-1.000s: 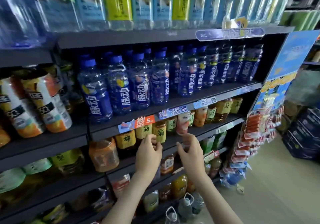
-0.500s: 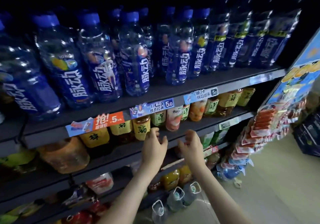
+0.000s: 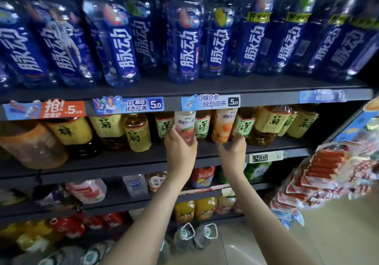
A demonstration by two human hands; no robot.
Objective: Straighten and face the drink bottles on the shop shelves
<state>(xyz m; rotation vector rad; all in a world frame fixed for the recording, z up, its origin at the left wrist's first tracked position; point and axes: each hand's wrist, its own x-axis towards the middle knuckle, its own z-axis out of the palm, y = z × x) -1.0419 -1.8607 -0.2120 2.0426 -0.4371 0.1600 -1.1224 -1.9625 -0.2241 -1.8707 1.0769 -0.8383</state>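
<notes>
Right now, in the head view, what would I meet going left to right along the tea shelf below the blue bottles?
Orange bottle → yellow-label tea bottle → pink-label bottle held by the left hand → peach-label bottle held by the right hand → large yellow-label bottle.

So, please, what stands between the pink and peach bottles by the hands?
A green-labelled tea bottle stands between the pink bottle and the peach bottle, in the head view.

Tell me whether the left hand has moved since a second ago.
Yes. The left hand moved up and inward past the tea shelf's front edge and now grips the pink-label bottle. The right hand grips the orange-label bottle.
</notes>
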